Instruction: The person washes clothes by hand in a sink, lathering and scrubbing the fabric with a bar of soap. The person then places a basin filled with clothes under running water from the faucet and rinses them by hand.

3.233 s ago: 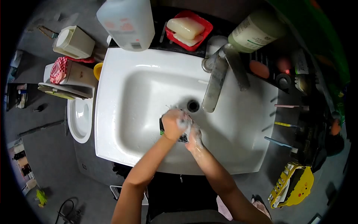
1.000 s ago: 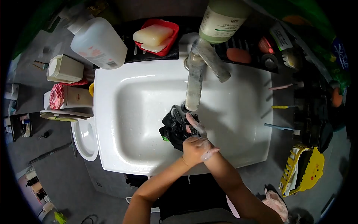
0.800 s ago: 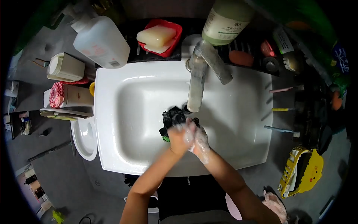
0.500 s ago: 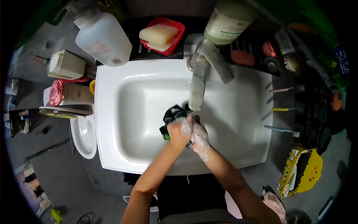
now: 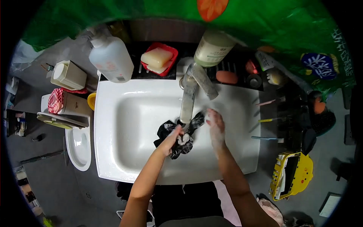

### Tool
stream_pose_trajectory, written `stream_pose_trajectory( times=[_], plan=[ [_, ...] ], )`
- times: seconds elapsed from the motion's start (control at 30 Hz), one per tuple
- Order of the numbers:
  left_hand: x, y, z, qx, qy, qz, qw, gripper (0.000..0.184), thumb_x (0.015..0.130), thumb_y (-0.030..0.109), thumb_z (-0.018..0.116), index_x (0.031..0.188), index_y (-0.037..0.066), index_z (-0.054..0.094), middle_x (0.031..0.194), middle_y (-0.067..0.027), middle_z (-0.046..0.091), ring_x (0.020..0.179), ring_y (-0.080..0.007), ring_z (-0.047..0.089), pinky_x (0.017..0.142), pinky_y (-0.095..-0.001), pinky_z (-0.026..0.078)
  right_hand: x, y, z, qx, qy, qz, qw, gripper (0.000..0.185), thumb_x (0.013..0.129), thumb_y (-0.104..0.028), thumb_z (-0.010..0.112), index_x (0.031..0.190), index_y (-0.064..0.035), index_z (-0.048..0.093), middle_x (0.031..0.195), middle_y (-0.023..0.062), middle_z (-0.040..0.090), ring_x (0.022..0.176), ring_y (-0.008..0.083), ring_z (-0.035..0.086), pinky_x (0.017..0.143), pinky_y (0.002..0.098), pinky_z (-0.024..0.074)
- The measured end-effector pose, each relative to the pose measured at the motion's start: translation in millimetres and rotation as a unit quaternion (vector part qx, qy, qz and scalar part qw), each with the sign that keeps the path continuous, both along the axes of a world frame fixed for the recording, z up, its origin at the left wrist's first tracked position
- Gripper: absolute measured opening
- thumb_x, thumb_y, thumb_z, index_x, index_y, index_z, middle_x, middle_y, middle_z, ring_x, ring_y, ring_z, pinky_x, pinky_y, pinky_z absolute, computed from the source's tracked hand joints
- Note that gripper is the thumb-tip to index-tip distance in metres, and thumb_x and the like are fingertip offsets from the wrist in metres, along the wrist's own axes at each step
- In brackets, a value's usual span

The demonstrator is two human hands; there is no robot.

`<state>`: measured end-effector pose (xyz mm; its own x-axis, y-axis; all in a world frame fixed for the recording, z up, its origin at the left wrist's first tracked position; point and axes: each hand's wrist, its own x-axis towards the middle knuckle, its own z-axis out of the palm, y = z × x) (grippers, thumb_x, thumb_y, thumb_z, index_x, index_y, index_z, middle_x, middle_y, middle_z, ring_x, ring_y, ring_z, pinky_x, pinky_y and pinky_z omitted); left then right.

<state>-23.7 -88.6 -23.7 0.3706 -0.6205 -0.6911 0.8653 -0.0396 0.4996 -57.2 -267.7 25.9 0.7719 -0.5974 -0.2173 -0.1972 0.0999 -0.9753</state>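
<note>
From my remote seat, the head view shows a soapy black cloth (image 5: 165,130) bunched in the white sink (image 5: 130,125), just below the spout of the faucet (image 5: 188,102) in the picture. My left hand (image 5: 172,140) lies against it beside white foam (image 5: 183,139); whether that grip is clenched I can't tell. My right hand (image 5: 216,123), blurred, is at the cloth's outstretched end, its grip equally unclear. I judge the step as lathering; the next move calls for secure purchase on slick fabric.

The right hand (image 5: 216,123) is blurring; the left hand (image 5: 171,141) is hiding part of the black cloth (image 5: 182,148); the view's top edge is cutting off the green sheet (image 5: 261,20).
</note>
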Motion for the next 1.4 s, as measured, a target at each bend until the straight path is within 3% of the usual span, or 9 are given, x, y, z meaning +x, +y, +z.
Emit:
stream_pose_trajectory(
  times=[0.13,0.37,0.9,1.03,1.1,1.17,1.23,1.27,1.4],
  plan=[
    [-5,-9,11,-0.021,-0.029,0.033,0.999,0.026,0.082,0.026,0.061,0.096,0.005,0.055,0.087,0.0007,0.059,0.080,-0.0064,0.054,0.071,-0.0205,0.042,51,-11,78,0.192,0.013,0.053,0.980,0.035,0.088,-0.033,0.050,0.100,-0.0005,0.053,0.082,0.0080,0.058,0.072,0.0152,0.055,0.070,0.0285,0.0457],
    [0,-24,3,-0.014,-0.132,0.167,0.977,0.014,0.085,0.019,0.057,0.090,0.006,0.054,0.078,0.0027,0.056,0.071,-0.0050,0.050,0.066,-0.0195,0.039,101,-12,94,0.108,0.039,0.082,0.990,0.027,0.079,-0.030,0.063,0.070,-0.0056,0.056,0.055,0.0013,0.049,0.038,0.0054,0.037,0.034,0.0189,0.0241],
    [10,-28,-1,0.022,-0.045,0.218,0.975,0.019,0.084,0.018,0.055,0.096,0.003,0.054,0.084,-0.0030,0.058,0.079,-0.0116,0.054,0.071,-0.0252,0.044,107,-19,102,0.044,0.062,0.155,0.985,0.030,0.081,-0.030,0.057,0.071,-0.0024,0.053,0.058,0.0037,0.052,0.042,0.0072,0.041,0.036,0.0201,0.0313],
    [12,-19,-4,-0.022,-0.003,0.221,0.975,0.024,0.084,0.018,0.056,0.103,0.003,0.054,0.093,-0.0045,0.058,0.087,-0.0136,0.055,0.075,-0.0265,0.045,83,-12,94,0.123,0.012,0.065,0.990,0.034,0.085,-0.037,0.050,0.081,-0.0026,0.055,0.070,0.0058,0.056,0.055,0.0093,0.049,0.046,0.0229,0.0392],
    [14,-8,2,-0.067,0.031,0.220,0.973,0.027,0.083,0.016,0.056,0.106,0.003,0.053,0.097,-0.0053,0.058,0.089,-0.0146,0.055,0.076,-0.0270,0.045,51,-4,72,0.210,-0.049,-0.015,0.976,0.036,0.086,-0.039,0.048,0.087,-0.0035,0.055,0.077,0.0062,0.057,0.063,0.0104,0.052,0.053,0.0248,0.0425],
    [17,4,1,-0.123,0.057,0.197,0.971,0.030,0.082,0.013,0.057,0.109,0.003,0.053,0.100,-0.0060,0.057,0.091,-0.0153,0.055,0.078,-0.0276,0.045,21,6,12,0.104,-0.088,0.068,0.988,0.041,0.087,-0.041,0.046,0.101,-0.0037,0.053,0.087,0.0059,0.055,0.074,0.0114,0.052,0.063,0.0259,0.0437],
    [15,10,4,-0.074,0.059,0.194,0.976,0.032,0.081,0.011,0.058,0.111,0.003,0.052,0.101,-0.0066,0.057,0.093,-0.0156,0.055,0.078,-0.0279,0.045,15,23,-56,0.157,0.041,0.126,0.979,0.032,0.088,-0.022,0.050,0.113,-0.0026,0.048,0.100,0.0034,0.054,0.088,0.0112,0.052,0.073,0.0212,0.0408],
    [14,13,6,-0.050,0.058,0.193,0.978,0.033,0.080,0.010,0.058,0.111,0.003,0.052,0.102,-0.0068,0.056,0.094,-0.0158,0.054,0.079,-0.0281,0.045,12,40,-64,0.258,-0.059,0.162,0.951,0.028,0.086,-0.013,0.053,0.111,-0.0022,0.050,0.103,0.0017,0.052,0.090,0.0098,0.051,0.072,0.0188,0.0395],
    [12,24,9,-0.084,-0.047,0.147,0.984,0.025,0.077,0.002,0.056,0.102,0.000,0.056,0.100,-0.0093,0.058,0.090,-0.0162,0.057,0.079,-0.0264,0.046,3,41,-101,0.311,-0.061,0.214,0.924,0.026,0.084,-0.011,0.053,0.107,-0.0003,0.053,0.093,0.0012,0.058,0.080,0.0095,0.052,0.071,0.0222,0.0412]
  ],
)
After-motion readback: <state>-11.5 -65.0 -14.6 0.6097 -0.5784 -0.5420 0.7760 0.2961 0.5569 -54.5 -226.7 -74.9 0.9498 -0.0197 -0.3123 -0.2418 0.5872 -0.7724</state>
